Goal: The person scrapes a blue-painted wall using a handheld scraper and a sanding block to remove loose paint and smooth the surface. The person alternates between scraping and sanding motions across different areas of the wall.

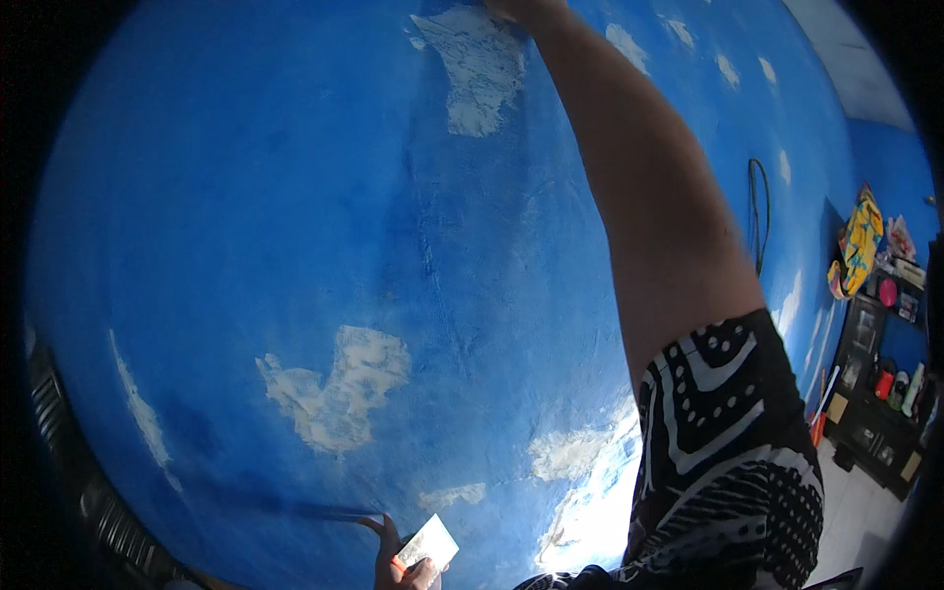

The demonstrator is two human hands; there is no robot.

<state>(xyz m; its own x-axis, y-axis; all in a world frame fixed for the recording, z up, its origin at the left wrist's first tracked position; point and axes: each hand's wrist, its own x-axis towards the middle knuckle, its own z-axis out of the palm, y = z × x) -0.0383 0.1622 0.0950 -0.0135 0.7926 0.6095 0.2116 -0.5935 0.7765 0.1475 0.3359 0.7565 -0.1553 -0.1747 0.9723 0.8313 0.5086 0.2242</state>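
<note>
A blue painted wall (pixel 295 221) with pale, rough patches fills most of the view. My right arm, in a black and white patterned sleeve, stretches up to the wall. My right hand (pixel 527 9) is cut off by the top edge, beside a large whitish patch (pixel 483 81); its fingers and anything in them are hidden. Low in the view, my left hand (pixel 402 560) grips a flat, pale scraper-like tool (pixel 431 544) with an orange part. Above that tool lies a small pale patch (pixel 453 495), and a wider one (pixel 339 391) is further up and left.
At the right stands a dark shelf cabinet (pixel 870 413) with bottles and other items. A yellow patterned cloth (pixel 861 236) hangs above it. A dark cord loop (pixel 754 214) hangs on the wall. Black, shiny ribbed material (pixel 96 509) lies along the lower left.
</note>
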